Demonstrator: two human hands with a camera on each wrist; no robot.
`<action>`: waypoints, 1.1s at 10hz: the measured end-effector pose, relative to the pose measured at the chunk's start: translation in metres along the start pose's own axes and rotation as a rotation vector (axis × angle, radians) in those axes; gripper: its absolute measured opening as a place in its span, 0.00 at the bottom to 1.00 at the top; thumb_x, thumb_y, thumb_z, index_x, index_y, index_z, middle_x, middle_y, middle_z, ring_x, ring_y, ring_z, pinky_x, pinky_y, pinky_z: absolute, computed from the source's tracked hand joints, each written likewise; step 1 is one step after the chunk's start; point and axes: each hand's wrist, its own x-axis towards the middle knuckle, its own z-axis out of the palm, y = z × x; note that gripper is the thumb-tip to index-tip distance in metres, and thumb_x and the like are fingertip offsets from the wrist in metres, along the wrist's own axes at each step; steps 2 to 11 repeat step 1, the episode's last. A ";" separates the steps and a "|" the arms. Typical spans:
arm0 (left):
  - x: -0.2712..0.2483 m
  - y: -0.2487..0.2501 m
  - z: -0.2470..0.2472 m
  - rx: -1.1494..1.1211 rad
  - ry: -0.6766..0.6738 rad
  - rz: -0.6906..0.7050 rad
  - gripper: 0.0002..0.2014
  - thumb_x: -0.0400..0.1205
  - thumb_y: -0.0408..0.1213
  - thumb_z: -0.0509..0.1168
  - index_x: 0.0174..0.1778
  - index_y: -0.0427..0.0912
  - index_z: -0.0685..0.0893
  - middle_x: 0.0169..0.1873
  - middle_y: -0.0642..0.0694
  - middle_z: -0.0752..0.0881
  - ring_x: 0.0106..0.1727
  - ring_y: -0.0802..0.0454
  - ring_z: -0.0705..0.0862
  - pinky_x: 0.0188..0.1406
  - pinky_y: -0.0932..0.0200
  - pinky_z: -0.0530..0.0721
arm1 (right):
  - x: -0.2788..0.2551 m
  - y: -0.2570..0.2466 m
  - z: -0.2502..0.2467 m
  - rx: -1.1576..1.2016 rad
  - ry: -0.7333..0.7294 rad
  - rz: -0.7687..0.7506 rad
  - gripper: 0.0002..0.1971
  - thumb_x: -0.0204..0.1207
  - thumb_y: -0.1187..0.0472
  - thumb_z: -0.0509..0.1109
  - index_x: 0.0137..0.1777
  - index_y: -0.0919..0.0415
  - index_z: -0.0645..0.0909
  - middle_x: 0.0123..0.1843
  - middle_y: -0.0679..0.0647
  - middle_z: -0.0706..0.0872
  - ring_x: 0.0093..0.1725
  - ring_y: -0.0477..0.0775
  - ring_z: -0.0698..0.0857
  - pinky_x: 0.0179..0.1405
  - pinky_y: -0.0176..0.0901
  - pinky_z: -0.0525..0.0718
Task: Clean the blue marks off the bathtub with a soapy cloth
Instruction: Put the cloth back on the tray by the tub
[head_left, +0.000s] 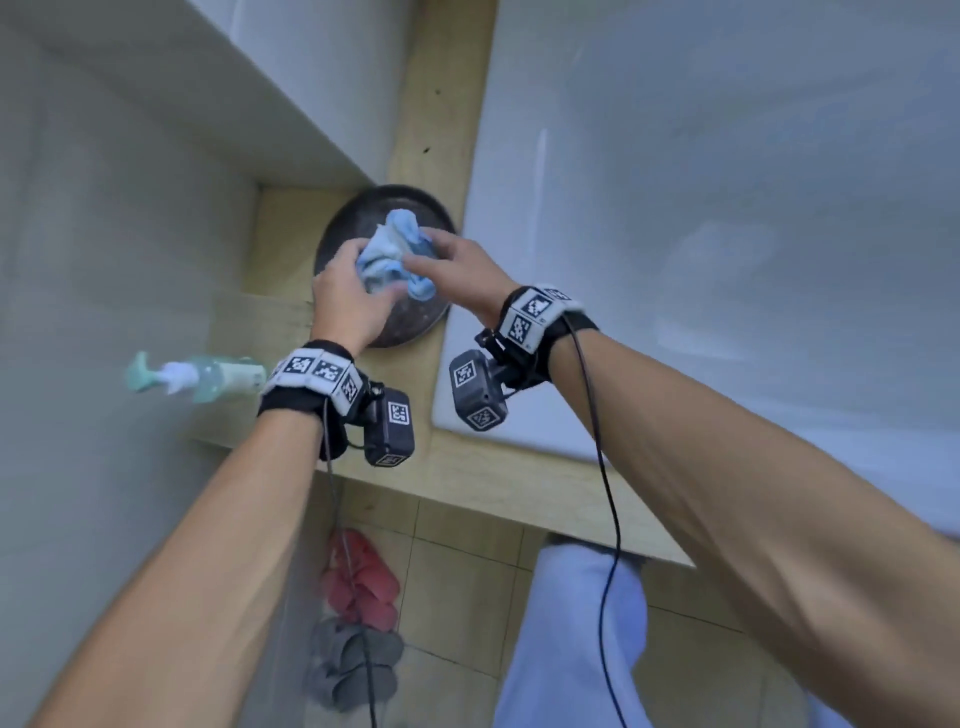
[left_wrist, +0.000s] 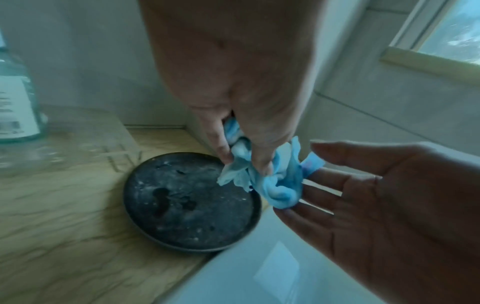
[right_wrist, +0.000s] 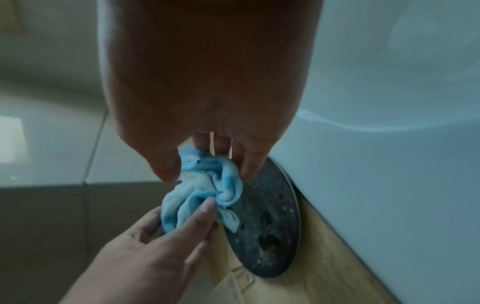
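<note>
A crumpled blue-and-white cloth (head_left: 389, 254) hangs just above a dark round dish (head_left: 410, 327) on the wooden ledge. The white bathtub (head_left: 727, 208) is right beside the dish. My left hand (head_left: 358, 273) grips the cloth from the left, and the left wrist view shows its fingertips (left_wrist: 262, 166) pinching the folds (left_wrist: 272, 185). My right hand (head_left: 441, 254) pinches the cloth's other side between thumb and fingers (right_wrist: 246, 170). The dish (left_wrist: 187, 205) shows wet, soapy specks. The tub wall is blurred, and I make out no blue marks on it.
A clear pump bottle (head_left: 218, 376) stands on the ledge (head_left: 291, 249) left of my left wrist. A tiled wall rises behind and to the left. Red slippers (head_left: 363, 582) and grey slippers (head_left: 353, 670) lie on the tiled floor below, beside my trouser leg (head_left: 571, 623).
</note>
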 end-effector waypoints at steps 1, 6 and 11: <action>0.004 -0.017 -0.006 0.101 -0.155 -0.050 0.38 0.77 0.40 0.75 0.82 0.43 0.66 0.77 0.45 0.73 0.76 0.47 0.73 0.76 0.53 0.70 | 0.009 0.002 0.012 -0.173 0.090 0.009 0.33 0.78 0.54 0.70 0.83 0.61 0.70 0.79 0.55 0.77 0.77 0.54 0.77 0.80 0.50 0.72; 0.004 -0.017 -0.006 0.101 -0.155 -0.050 0.38 0.77 0.40 0.75 0.82 0.43 0.66 0.77 0.45 0.73 0.76 0.47 0.73 0.76 0.53 0.70 | 0.009 0.002 0.012 -0.173 0.090 0.009 0.33 0.78 0.54 0.70 0.83 0.61 0.70 0.79 0.55 0.77 0.77 0.54 0.77 0.80 0.50 0.72; 0.004 -0.017 -0.006 0.101 -0.155 -0.050 0.38 0.77 0.40 0.75 0.82 0.43 0.66 0.77 0.45 0.73 0.76 0.47 0.73 0.76 0.53 0.70 | 0.009 0.002 0.012 -0.173 0.090 0.009 0.33 0.78 0.54 0.70 0.83 0.61 0.70 0.79 0.55 0.77 0.77 0.54 0.77 0.80 0.50 0.72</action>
